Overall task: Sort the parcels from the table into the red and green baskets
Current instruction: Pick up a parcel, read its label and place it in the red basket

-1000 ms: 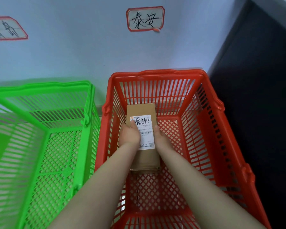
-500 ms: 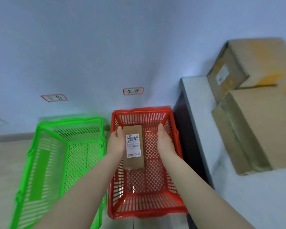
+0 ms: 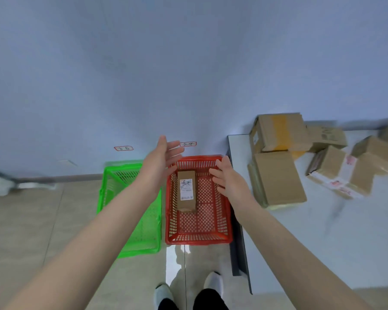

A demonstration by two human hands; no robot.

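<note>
Two white shoes [image 3: 164, 294] stand on the pale tiled floor [image 3: 20, 231]. Both bare arms reach forward. The left hand [image 3: 160, 162] and right hand [image 3: 227, 177] hover with fingers spread and straight, holding nothing. Below them a small brown cardboard parcel with a white label [image 3: 186, 191] lies flat inside the red plastic lattice basket [image 3: 197, 240]. The green plastic lattice basket [image 3: 130, 251] sits just beside it on the left. On the right, a pale grey table [image 3: 311, 242] carries a pile of brown cardboard boxes [image 3: 278, 177]. Two red-bordered paper signs [image 3: 188, 144] hang on the blue wall behind.
</note>
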